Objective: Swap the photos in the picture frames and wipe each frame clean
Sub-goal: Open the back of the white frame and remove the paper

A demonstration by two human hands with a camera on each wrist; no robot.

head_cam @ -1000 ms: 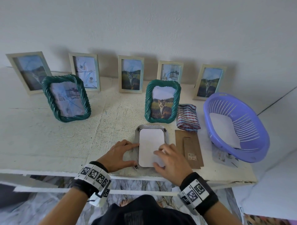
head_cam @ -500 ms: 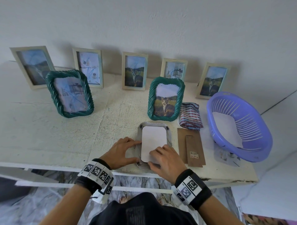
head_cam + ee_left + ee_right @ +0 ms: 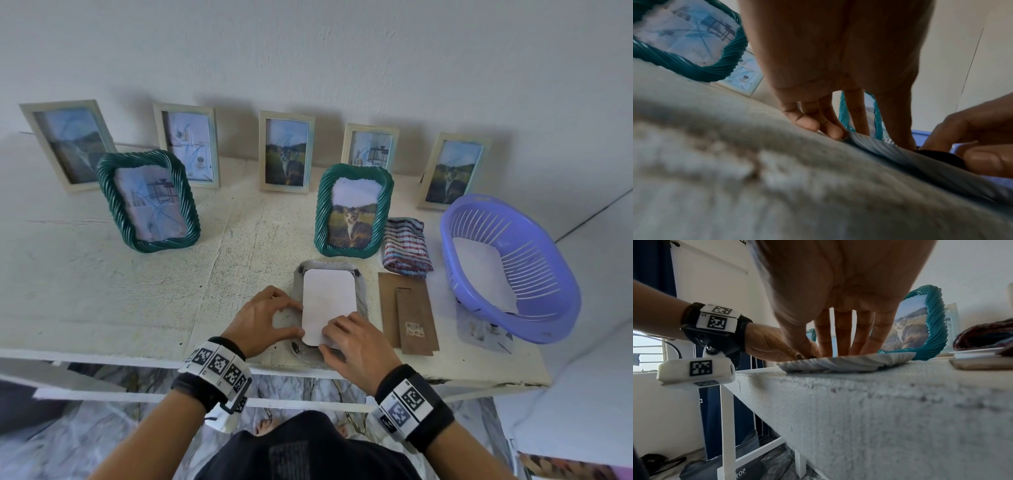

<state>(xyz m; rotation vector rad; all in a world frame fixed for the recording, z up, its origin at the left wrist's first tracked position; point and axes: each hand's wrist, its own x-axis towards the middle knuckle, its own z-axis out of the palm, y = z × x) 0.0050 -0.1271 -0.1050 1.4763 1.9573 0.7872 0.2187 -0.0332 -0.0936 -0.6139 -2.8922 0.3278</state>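
Head view — both hands, left hand (image 3: 262,320) and right hand (image 3: 356,342), press relaxed fingers onto the white rounded photo card (image 3: 328,301) in the face-down ridged frame (image 3: 361,294).

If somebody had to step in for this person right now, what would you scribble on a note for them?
Left hand: fingers rest on the left edge of the face-down frame near the table's front edge.
Right hand: straight fingers press the white photo back into that frame.
Brown backing board lies just right of it, off the frame; folded striped cloth behind the board.
Done, apparently: frame opened, photo laid in.
Left: refit the backing, stand the frame up, wipe it. I cannot tell which of the other frames are finished.
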